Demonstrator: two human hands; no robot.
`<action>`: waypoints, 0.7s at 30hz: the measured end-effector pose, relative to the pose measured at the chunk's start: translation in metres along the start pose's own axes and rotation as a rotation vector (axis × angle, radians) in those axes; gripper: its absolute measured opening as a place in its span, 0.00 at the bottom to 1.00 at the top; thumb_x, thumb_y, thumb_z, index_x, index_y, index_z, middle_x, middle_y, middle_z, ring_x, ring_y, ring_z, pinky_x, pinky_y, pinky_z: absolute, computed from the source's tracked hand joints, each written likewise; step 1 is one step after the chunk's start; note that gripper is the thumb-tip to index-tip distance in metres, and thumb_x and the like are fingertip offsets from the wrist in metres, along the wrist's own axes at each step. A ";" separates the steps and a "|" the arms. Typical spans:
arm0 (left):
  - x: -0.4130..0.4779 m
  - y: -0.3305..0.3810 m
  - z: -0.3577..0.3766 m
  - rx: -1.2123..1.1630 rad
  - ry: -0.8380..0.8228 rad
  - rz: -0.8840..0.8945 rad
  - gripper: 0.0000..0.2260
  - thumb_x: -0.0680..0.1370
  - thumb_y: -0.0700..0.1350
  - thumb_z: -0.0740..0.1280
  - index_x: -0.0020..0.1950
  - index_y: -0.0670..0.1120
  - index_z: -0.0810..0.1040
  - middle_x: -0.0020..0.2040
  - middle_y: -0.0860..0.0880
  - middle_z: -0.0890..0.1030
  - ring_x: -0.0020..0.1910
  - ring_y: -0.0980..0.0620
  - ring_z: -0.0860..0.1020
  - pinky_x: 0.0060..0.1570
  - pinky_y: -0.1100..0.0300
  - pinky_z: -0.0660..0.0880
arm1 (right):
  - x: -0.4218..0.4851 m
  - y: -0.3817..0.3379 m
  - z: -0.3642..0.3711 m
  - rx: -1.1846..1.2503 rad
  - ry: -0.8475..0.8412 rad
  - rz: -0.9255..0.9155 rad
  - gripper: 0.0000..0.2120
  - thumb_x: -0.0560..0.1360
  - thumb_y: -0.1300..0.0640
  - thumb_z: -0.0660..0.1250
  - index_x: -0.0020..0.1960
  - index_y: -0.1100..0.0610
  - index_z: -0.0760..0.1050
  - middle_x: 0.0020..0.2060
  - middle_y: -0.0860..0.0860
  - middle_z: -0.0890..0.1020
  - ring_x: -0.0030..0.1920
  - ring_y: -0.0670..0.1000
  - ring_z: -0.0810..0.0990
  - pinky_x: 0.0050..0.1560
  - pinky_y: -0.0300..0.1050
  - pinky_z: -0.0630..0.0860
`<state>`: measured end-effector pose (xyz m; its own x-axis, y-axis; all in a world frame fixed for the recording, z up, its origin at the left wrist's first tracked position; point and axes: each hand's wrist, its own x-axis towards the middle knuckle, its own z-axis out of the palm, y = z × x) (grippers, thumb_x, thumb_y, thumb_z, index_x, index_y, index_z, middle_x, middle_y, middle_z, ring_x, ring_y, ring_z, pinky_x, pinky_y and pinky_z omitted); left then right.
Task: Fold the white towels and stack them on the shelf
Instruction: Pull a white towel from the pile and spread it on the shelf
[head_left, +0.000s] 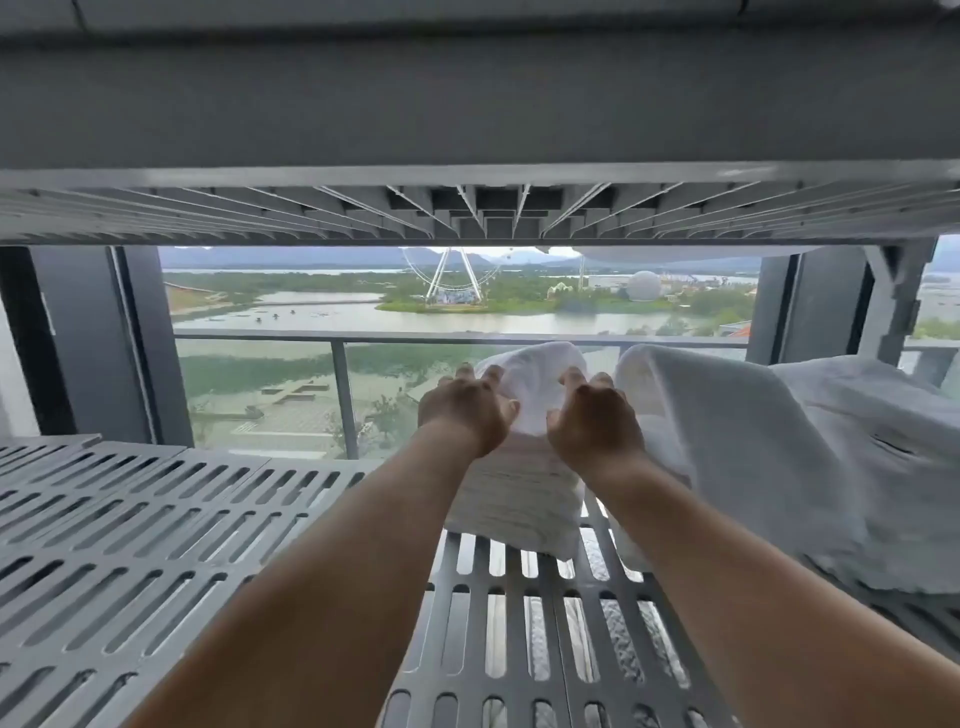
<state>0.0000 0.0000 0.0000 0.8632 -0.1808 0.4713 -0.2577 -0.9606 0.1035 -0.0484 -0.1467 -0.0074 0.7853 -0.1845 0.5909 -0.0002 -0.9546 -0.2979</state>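
Observation:
A folded white towel (519, 493) lies on the grey slotted shelf (156, 519), and its far end bulges up between my hands. My left hand (465, 410) holds the towel's left side with bent fingers, the thumb lying on the cloth. On the right side, my right hand (595, 423) grips it the same way. Both forearms reach in from the bottom of the view. A second white towel (779, 441) sits loose and crumpled on the shelf just to the right, touching my right wrist.
Another grey shelf level (467, 208) hangs low overhead. More white cloth (613, 629) shows through the slots from the level below. A window and balcony railing (337, 338) lie behind the shelf, with dark posts at both sides.

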 end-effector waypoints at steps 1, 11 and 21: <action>0.001 0.001 -0.001 0.014 -0.033 -0.014 0.27 0.80 0.62 0.56 0.77 0.53 0.61 0.68 0.42 0.71 0.64 0.39 0.74 0.57 0.46 0.75 | 0.004 0.001 0.003 -0.030 -0.067 0.047 0.20 0.78 0.53 0.61 0.69 0.57 0.70 0.60 0.61 0.77 0.59 0.63 0.77 0.59 0.51 0.74; 0.016 -0.003 0.009 -0.005 -0.086 0.040 0.19 0.82 0.59 0.56 0.64 0.50 0.76 0.60 0.43 0.75 0.56 0.41 0.78 0.53 0.49 0.77 | 0.013 -0.004 0.027 -0.030 -0.140 0.052 0.12 0.78 0.59 0.57 0.59 0.59 0.75 0.53 0.59 0.82 0.55 0.61 0.81 0.50 0.50 0.76; 0.010 -0.022 0.007 -0.236 0.209 0.147 0.07 0.83 0.48 0.59 0.55 0.53 0.76 0.46 0.45 0.84 0.41 0.43 0.81 0.39 0.56 0.74 | -0.004 -0.010 0.026 0.143 0.186 -0.082 0.19 0.79 0.67 0.59 0.67 0.57 0.75 0.52 0.58 0.84 0.53 0.57 0.82 0.54 0.47 0.78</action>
<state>0.0177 0.0173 -0.0037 0.7086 -0.2429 0.6625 -0.4867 -0.8480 0.2097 -0.0358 -0.1298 -0.0262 0.6517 -0.1600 0.7414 0.1573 -0.9278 -0.3384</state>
